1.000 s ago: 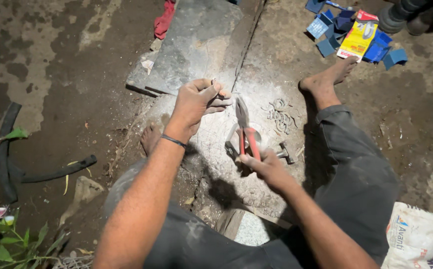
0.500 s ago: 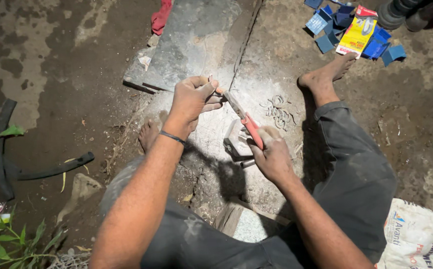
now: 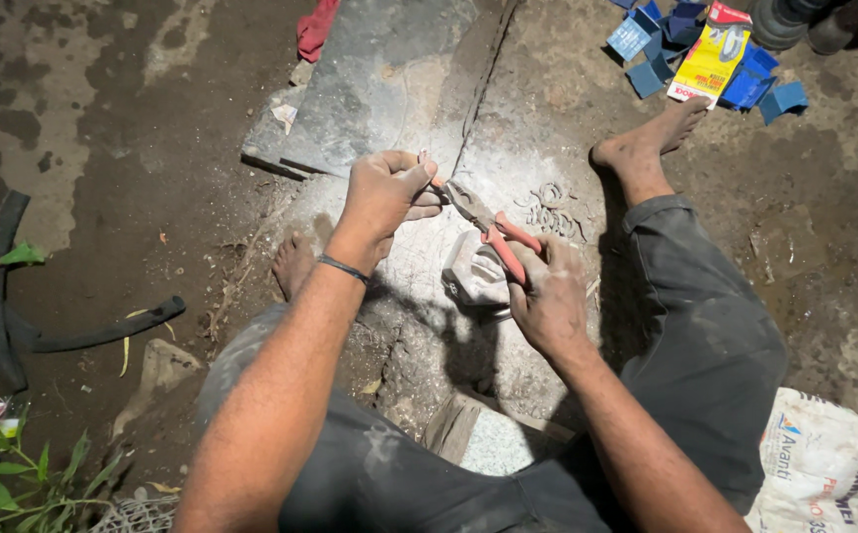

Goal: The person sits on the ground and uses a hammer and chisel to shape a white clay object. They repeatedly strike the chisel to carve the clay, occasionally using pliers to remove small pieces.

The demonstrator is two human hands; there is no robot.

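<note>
pliers meet a small piece between two hands

the right hand (image 3: 549, 301) is wrapped tight round the red handles of a pair of pliers (image 3: 488, 229), squeezing them together. the nose of the pliers points up and away from that grip to the left hand (image 3: 381, 190), whose fingers are pinched shut on a small piece too tiny to make out. just below the grip lies a pale bent metal part (image 3: 475, 276) on the dusty stone slab (image 3: 379, 79). beyond the pliers' tip rest small wire curls (image 3: 547, 207). further off past the bare foot (image 3: 646, 148) sit blue and yellow packets (image 3: 710, 59).
</note>
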